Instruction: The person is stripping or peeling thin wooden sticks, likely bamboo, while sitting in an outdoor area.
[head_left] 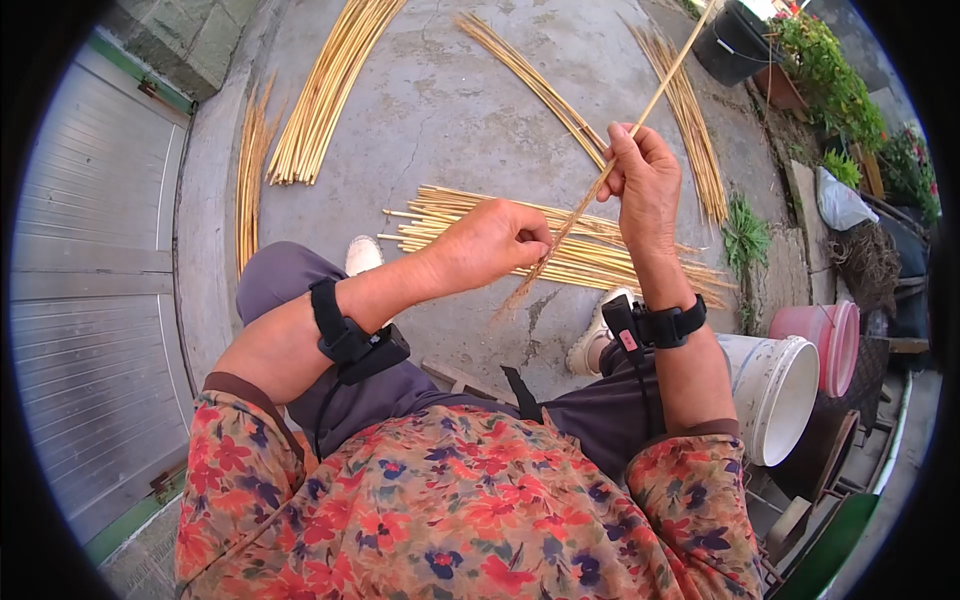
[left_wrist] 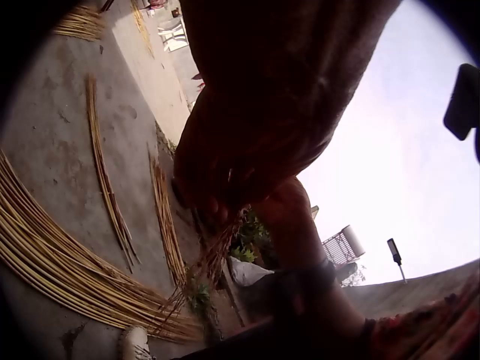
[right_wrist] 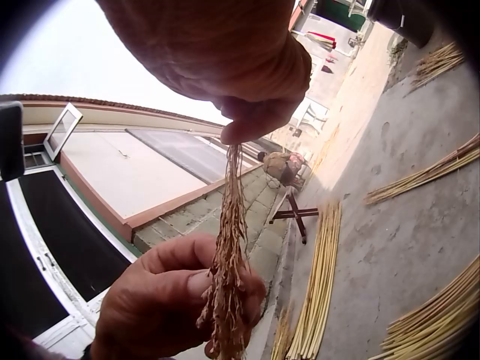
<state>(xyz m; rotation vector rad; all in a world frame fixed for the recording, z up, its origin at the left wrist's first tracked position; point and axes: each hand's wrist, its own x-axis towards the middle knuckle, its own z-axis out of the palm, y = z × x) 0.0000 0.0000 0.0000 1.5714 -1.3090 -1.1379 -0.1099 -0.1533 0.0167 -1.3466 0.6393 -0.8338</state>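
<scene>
A long dry stalk [head_left: 672,85] with a feathery seed head [right_wrist: 229,262] slants across the front of the person. The right hand [head_left: 645,185] pinches it between thumb and fingers where the straw meets the head. Lower down, the left hand [head_left: 495,243] holds the seed head with bent fingers and thumb; the loose tip hangs out below them. In the left wrist view the left hand [left_wrist: 255,127] is dark and hides part of the head. Beneath both hands, a broad pile of similar stalks [head_left: 430,225] lies on the concrete.
More stalk bundles lie on the ground: a thick one [head_left: 330,90] at left, a thin one [head_left: 535,85] ahead, another [head_left: 690,120] at right. A white bucket [head_left: 770,390] and a pink bucket [head_left: 820,335] lie tipped at right. A metal door [head_left: 95,200] stands at left.
</scene>
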